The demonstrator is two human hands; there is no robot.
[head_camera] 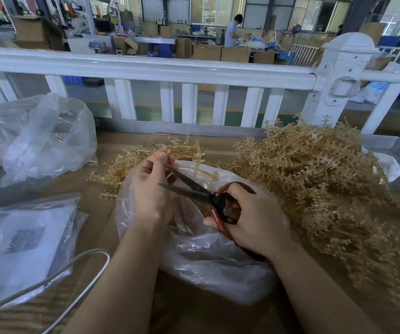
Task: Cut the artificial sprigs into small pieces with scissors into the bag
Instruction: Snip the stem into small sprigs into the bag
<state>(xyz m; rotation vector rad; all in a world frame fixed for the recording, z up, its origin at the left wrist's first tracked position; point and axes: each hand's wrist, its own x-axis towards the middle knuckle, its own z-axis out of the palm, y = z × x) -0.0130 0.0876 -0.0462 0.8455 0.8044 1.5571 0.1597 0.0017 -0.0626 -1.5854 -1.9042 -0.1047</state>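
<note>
My left hand pinches a beige artificial sprig by its stem above a clear plastic bag. My right hand grips dark scissors by their red-brown handles. The blades are spread apart and point left toward the stem held at my left fingers. A big heap of beige sprigs lies to the right of the bag. More sprigs lie behind my left hand.
A crumpled clear bag lies at the far left, and a flat bagged white packet at the near left with a white cable beside it. A white railing borders the cardboard-covered table. People work among boxes beyond.
</note>
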